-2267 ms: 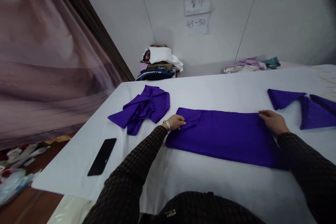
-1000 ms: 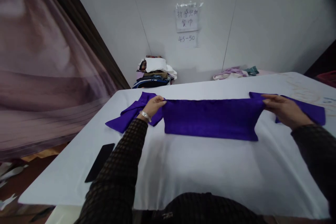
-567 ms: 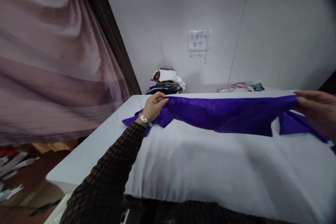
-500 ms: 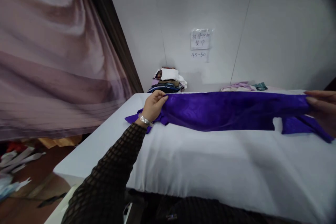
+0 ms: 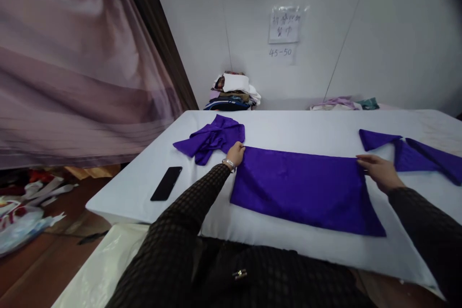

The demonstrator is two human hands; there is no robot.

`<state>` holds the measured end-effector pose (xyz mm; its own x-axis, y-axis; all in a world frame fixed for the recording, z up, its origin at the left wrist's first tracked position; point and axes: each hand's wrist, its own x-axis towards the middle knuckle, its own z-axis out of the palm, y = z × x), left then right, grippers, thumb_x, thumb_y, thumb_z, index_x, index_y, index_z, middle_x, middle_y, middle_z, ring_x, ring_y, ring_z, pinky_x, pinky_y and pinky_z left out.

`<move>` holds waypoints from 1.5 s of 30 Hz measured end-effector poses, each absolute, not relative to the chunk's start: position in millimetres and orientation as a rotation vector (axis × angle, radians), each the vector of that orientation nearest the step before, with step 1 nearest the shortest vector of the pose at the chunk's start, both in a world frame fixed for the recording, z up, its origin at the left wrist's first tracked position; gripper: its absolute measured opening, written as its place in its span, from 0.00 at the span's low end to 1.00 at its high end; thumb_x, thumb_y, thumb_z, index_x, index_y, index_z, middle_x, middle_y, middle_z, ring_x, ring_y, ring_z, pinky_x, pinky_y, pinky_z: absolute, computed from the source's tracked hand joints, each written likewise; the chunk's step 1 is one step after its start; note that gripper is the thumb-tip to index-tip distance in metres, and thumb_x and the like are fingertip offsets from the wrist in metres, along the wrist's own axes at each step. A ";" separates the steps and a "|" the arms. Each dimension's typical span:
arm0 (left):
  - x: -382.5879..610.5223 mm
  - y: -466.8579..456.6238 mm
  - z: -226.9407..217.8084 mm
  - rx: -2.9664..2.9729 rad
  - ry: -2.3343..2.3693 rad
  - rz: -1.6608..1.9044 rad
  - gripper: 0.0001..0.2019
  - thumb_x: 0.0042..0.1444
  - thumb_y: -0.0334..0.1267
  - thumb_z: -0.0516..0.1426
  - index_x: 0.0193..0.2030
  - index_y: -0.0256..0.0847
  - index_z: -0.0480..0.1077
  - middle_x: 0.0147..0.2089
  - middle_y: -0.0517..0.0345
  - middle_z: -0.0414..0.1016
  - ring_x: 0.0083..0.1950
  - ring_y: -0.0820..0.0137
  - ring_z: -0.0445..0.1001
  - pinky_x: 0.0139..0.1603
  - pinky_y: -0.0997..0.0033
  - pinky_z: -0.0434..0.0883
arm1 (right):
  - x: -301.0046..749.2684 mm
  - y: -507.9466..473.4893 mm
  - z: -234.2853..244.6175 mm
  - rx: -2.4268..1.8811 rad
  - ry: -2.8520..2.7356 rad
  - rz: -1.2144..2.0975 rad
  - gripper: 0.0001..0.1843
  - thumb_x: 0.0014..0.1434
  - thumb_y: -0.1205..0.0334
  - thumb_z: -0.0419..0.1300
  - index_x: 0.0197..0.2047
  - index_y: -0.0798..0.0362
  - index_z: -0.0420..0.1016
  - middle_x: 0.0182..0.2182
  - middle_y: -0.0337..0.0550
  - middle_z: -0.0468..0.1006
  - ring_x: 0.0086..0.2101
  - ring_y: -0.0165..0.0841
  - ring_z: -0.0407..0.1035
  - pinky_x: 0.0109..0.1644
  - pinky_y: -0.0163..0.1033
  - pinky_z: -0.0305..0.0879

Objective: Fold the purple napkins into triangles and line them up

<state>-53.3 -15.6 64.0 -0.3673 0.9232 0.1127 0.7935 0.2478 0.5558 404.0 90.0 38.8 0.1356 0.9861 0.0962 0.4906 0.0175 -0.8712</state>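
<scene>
A purple satin cloth (image 5: 303, 190) lies spread across the white-covered table (image 5: 306, 127), its lower edge reaching toward the front. My left hand (image 5: 235, 154), with a silver bracelet at the wrist, pinches its upper left corner. At the upper right corner, the fingers of my right hand (image 5: 380, 171) are closed on the cloth. Just beyond my left hand sits a crumpled purple cloth (image 5: 216, 137). To the right of my right hand, another purple piece (image 5: 415, 156) lies in angled folds.
A black phone (image 5: 166, 183) lies on the table's left side. Stacked folded clothes (image 5: 233, 92) stand against the wall, with a lilac and green fabric pile (image 5: 342, 104) farther right. A pink curtain (image 5: 79, 67) hangs at the left. Plastic bags (image 5: 25, 226) lie on the floor.
The stretched purple cloth has come down from a raised, narrow strip onto the table. My hands are lower and closer together, and the phone and crumpled cloth are now uncovered.
</scene>
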 end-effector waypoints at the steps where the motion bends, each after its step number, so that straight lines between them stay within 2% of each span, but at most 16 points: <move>1: -50.2 -7.6 53.6 1.588 2.296 0.752 0.06 0.59 0.35 0.50 0.40 0.40 0.67 0.35 0.55 0.74 0.38 0.70 0.71 0.40 0.73 0.64 | 402.7 99.1 25.3 -1.652 -1.497 0.742 0.11 0.44 0.60 0.59 0.32 0.54 0.75 0.28 0.47 0.78 0.27 0.35 0.70 0.28 0.38 0.68; 6: -38.5 22.3 22.4 1.531 2.400 0.535 0.08 0.60 0.36 0.50 0.42 0.40 0.67 0.38 0.51 0.75 0.41 0.65 0.73 0.40 0.69 0.64 | 399.3 136.0 -13.8 -1.851 -1.545 0.610 0.10 0.45 0.62 0.57 0.32 0.53 0.75 0.28 0.47 0.78 0.33 0.40 0.72 0.37 0.41 0.66; 12: -39.8 37.1 9.1 1.636 2.432 0.394 0.11 0.62 0.41 0.46 0.45 0.43 0.66 0.46 0.52 0.74 0.44 0.66 0.73 0.43 0.69 0.64 | 400.5 147.0 -23.0 -1.959 -1.870 0.296 0.16 0.54 0.59 0.53 0.44 0.52 0.76 0.41 0.51 0.79 0.41 0.42 0.71 0.43 0.42 0.65; 16: -43.2 40.3 3.7 1.661 2.445 0.335 0.12 0.63 0.41 0.45 0.46 0.43 0.66 0.46 0.51 0.74 0.44 0.66 0.73 0.42 0.69 0.64 | 403.1 147.6 -19.4 -1.917 -2.090 0.080 0.18 0.58 0.61 0.49 0.46 0.56 0.75 0.46 0.55 0.76 0.45 0.43 0.70 0.47 0.43 0.64; 20: -44.2 39.6 1.9 1.663 2.457 0.336 0.13 0.63 0.42 0.45 0.47 0.43 0.66 0.46 0.52 0.74 0.44 0.65 0.73 0.41 0.69 0.64 | 369.0 137.4 -1.1 -1.634 -2.322 -0.130 0.22 0.58 0.62 0.50 0.52 0.64 0.70 0.51 0.63 0.71 0.53 0.48 0.64 0.54 0.50 0.61; 22: -44.0 38.9 2.0 1.663 2.459 0.347 0.13 0.63 0.42 0.45 0.47 0.43 0.66 0.45 0.52 0.74 0.44 0.66 0.73 0.40 0.69 0.64 | 323.5 118.3 10.5 -1.280 -2.458 -0.061 0.25 0.60 0.57 0.51 0.56 0.64 0.66 0.56 0.63 0.66 0.58 0.48 0.57 0.59 0.51 0.56; 25: -44.2 38.4 2.5 1.663 2.459 0.370 0.13 0.63 0.42 0.45 0.46 0.43 0.67 0.45 0.52 0.75 0.43 0.66 0.73 0.39 0.69 0.64 | 232.1 77.3 21.6 -0.854 -2.649 0.247 0.27 0.63 0.51 0.46 0.62 0.55 0.60 0.61 0.53 0.61 0.61 0.42 0.53 0.62 0.51 0.51; 28: -46.6 38.8 3.1 1.676 2.444 0.398 0.12 0.63 0.41 0.46 0.45 0.43 0.68 0.44 0.53 0.75 0.43 0.68 0.73 0.39 0.71 0.63 | 151.8 47.4 21.0 -0.666 -2.776 0.439 0.31 0.64 0.47 0.44 0.66 0.54 0.54 0.64 0.51 0.54 0.64 0.42 0.45 0.64 0.53 0.44; 32: -51.8 39.3 3.5 1.693 2.414 0.443 0.11 0.62 0.40 0.48 0.43 0.42 0.69 0.43 0.53 0.75 0.44 0.69 0.72 0.40 0.72 0.63 | 106.8 47.0 8.6 -0.783 -2.836 0.451 0.36 0.64 0.44 0.43 0.66 0.61 0.53 0.65 0.56 0.52 0.64 0.44 0.42 0.65 0.53 0.39; 37: -54.7 38.6 3.6 1.689 2.396 0.510 0.11 0.62 0.39 0.48 0.42 0.41 0.71 0.43 0.52 0.75 0.44 0.70 0.72 0.42 0.73 0.63 | 110.1 60.2 -6.1 -0.884 -2.809 0.399 0.40 0.62 0.40 0.42 0.67 0.60 0.49 0.66 0.55 0.48 0.65 0.42 0.40 0.66 0.53 0.37; 40: -55.1 38.5 2.9 1.674 2.402 0.534 0.12 0.62 0.39 0.47 0.42 0.42 0.71 0.42 0.53 0.75 0.43 0.70 0.72 0.40 0.73 0.64 | 112.2 61.1 -9.1 -0.917 -2.772 0.431 0.42 0.62 0.38 0.39 0.68 0.60 0.44 0.67 0.55 0.44 0.65 0.39 0.40 0.65 0.50 0.39; 45: -55.6 39.7 0.5 1.662 2.419 0.534 0.11 0.62 0.39 0.48 0.41 0.43 0.71 0.43 0.54 0.75 0.43 0.70 0.72 0.41 0.72 0.64 | 107.9 57.9 -8.2 -0.941 -2.813 0.412 0.42 0.61 0.36 0.37 0.67 0.59 0.49 0.66 0.54 0.49 0.65 0.41 0.40 0.66 0.50 0.37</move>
<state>-55.6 39.7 0.5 -0.3702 0.9263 0.0703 0.8697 0.3191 0.3765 107.9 57.9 -8.2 -0.7927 0.6075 0.0515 0.5672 0.7658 -0.3031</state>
